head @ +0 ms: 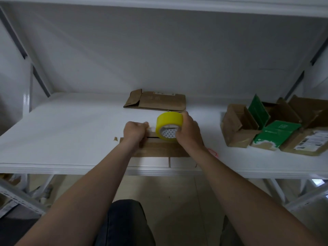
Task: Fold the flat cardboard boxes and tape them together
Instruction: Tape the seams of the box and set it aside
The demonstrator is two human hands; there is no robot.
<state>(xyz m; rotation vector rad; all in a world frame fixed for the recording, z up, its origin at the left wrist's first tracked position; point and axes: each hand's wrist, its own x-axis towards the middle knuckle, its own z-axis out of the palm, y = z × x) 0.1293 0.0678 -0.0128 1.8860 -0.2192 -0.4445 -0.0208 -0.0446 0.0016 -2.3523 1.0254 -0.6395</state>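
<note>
Head view: cardboard box [159, 150] near shelf [71, 135] edge

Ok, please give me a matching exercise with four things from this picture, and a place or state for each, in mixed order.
Things:
1 tape roll
2 flat box
3 green box
4 left hand

Places or states:
A at the right of the shelf
B pinches the tape end
C held in the right hand
D lies at the back of the shelf

Pairs: 1-C; 2-D; 3-A; 4-B
</note>
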